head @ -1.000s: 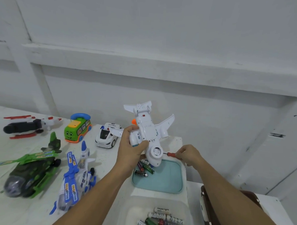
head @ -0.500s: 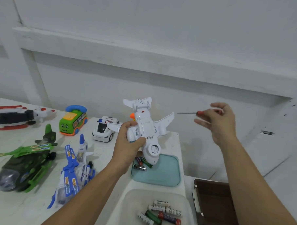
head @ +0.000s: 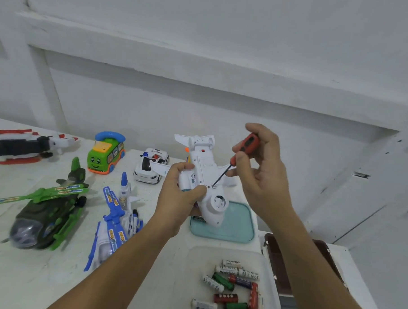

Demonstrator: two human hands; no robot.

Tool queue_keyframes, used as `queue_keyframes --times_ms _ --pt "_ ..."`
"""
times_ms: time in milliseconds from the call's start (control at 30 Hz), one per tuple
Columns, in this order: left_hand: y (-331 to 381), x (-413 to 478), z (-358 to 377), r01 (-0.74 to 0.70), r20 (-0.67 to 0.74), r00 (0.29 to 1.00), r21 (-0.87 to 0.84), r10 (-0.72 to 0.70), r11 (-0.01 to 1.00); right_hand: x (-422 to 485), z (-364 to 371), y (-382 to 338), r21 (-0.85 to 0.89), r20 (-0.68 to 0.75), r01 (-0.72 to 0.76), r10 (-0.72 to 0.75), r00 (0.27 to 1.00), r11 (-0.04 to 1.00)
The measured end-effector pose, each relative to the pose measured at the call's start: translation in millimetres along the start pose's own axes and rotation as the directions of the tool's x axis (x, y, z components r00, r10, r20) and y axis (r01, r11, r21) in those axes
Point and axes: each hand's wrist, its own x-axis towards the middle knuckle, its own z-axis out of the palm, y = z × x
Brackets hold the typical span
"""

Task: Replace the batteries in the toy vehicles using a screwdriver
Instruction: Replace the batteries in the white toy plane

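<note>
My left hand grips a white toy plane by its body and holds it belly-up above the table. My right hand pinches a small screwdriver with a red and black handle. Its dark shaft slants down to the left, and the tip touches the plane's underside near my left thumb. Below the plane lies a teal tray with a battery partly hidden behind the plane. A clear tub at the front holds several loose batteries.
More toys stand on the white table to the left: a green helicopter, a blue and white helicopter, a green bus, a white police car, a red and black helicopter. A brown box sits at right.
My right hand lifted the screwdriver from beside the tray, raised it to the right, then brought it down so the tip meets the plane's underside. The left hand kept holding the plane.
</note>
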Motion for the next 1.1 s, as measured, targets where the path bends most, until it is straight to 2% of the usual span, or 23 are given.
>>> queue_keyframes --times_ms 133,300,567,700,767,933,1100 --pt "2.3 -5.5 -2.9 0.005 -0.001 1.000 -0.007 -0.005 1.000 -5.5 7.7 -1.8 -0.067 0.004 0.017 -0.017 1.000 0.998" --pt "3.1 -9.5 -4.8 0.005 0.009 1.000 -0.013 -0.005 1.000 -9.2 12.0 -4.3 -0.069 0.010 0.013 -0.012 1.000 0.998" --pt "2.5 -12.2 -8.6 -0.019 -0.012 1.000 -0.027 0.019 0.999 -9.0 15.2 -13.6 -0.123 0.027 0.087 -0.084 0.996 0.989" --pt "4.3 -13.6 -8.3 -0.028 -0.026 0.999 -0.021 0.027 0.999 -3.5 13.7 -19.1 -0.092 -0.035 0.111 -0.115 0.993 0.989" --pt "5.1 -14.9 -7.3 -0.026 -0.022 0.999 -0.028 0.026 0.999 -2.1 11.4 -21.9 -0.063 0.006 0.124 -0.124 0.992 0.990" --pt "4.9 -19.9 -4.4 -0.022 -0.012 1.000 -0.056 0.021 0.998 -0.4 9.5 -29.1 0.101 0.106 0.039 -0.050 0.993 0.994" --pt "4.2 -21.8 -4.9 -0.020 -0.010 1.000 -0.067 0.019 0.998 2.4 8.7 -31.8 0.023 0.012 0.084 -0.085 0.996 0.996"
